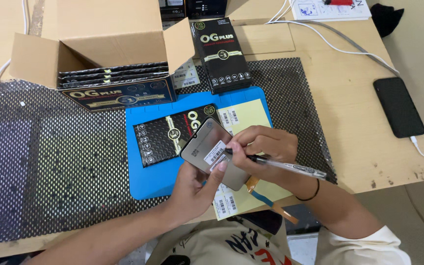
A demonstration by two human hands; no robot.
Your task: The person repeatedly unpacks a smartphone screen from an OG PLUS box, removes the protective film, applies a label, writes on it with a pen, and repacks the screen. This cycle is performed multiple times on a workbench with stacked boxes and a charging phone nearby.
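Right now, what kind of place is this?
Probably a phone repair or parts bench. The left hand holds a bare phone screen panel, the right hand holds a pen, and a cardboard box holds black parts packages beside a blue work mat.

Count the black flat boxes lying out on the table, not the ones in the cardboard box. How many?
2. One black flat box lies on the blue mat beside the left hand. The other lies behind the mat. More stand inside the cardboard box, partly hidden.
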